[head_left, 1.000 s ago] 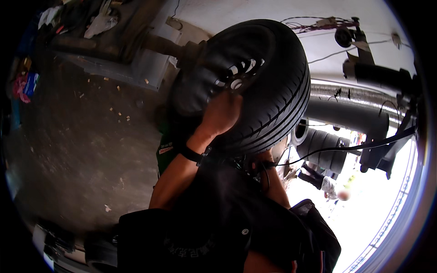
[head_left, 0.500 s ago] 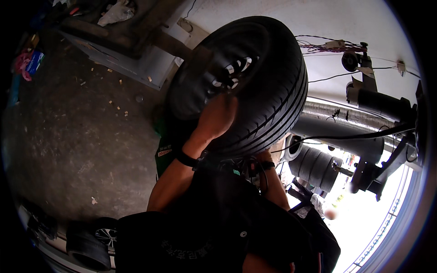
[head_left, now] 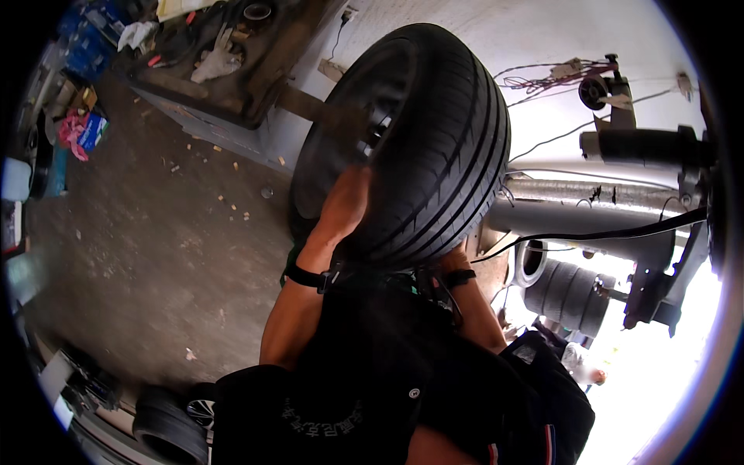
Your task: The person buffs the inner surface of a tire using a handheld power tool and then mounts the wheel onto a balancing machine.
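Note:
A car wheel (head_left: 442,147) with a broad black tyre stands tilted in front of me, its dark rim facing left. From the machine at the upper left, a thick shaft (head_left: 304,102) reaches toward the middle of the rim. My left hand (head_left: 346,200) is closed at the lower rim side of the wheel, its fingertips hidden. Under the lower right of the tread is my right hand (head_left: 454,256), touching the tyre; its fingers are out of sight behind the rubber. Both wrists wear dark bands.
The machine's tray top (head_left: 260,74) carries a crumpled plastic bag. Small pale pieces (head_left: 221,198) litter the floor. Cables hang on the white wall, and a black machine arm (head_left: 647,147) juts in at right. Stacked tyres (head_left: 570,294) stand near the bright doorway; another tyre (head_left: 167,426) lies lower left.
The wheel has shifted left toward the machine and its shaft, and shows more tread. My hands have stayed with it. The whole view has turned slightly.

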{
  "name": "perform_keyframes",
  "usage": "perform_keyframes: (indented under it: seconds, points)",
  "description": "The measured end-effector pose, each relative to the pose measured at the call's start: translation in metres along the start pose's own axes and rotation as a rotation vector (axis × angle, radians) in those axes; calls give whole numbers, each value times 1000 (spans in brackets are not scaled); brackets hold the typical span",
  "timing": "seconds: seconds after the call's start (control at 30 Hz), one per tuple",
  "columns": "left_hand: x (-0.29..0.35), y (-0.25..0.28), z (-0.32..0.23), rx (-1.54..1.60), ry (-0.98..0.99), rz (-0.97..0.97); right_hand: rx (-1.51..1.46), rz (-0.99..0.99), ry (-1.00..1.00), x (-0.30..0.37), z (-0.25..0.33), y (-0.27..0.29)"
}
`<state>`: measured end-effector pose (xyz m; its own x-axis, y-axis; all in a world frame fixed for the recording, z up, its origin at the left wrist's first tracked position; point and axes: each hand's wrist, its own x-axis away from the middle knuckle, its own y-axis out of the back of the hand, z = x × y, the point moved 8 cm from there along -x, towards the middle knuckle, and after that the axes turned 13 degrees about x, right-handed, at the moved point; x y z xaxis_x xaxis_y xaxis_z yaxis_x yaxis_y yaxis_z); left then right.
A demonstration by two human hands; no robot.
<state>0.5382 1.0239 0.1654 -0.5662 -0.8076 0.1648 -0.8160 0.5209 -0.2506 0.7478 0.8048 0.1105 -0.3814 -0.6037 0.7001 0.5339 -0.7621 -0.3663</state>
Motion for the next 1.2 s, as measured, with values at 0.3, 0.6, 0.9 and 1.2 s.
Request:
perform_keyframes:
  seconds: [0.3, 0.6, 0.9, 1.2]
  points:
    - [13, 22, -5, 357, 211, -75, -32, 125, 8, -15, -4, -40]
    - [18, 36, -8, 360, 208, -67, 73, 71, -11, -15, -7, -58]
    - [13, 30, -11, 388, 186, -86, 102, 28, -15, -49, 2, -23]
    - [9, 22, -28, 383, 240, -29, 582, -319, 907, 77, 224, -149]
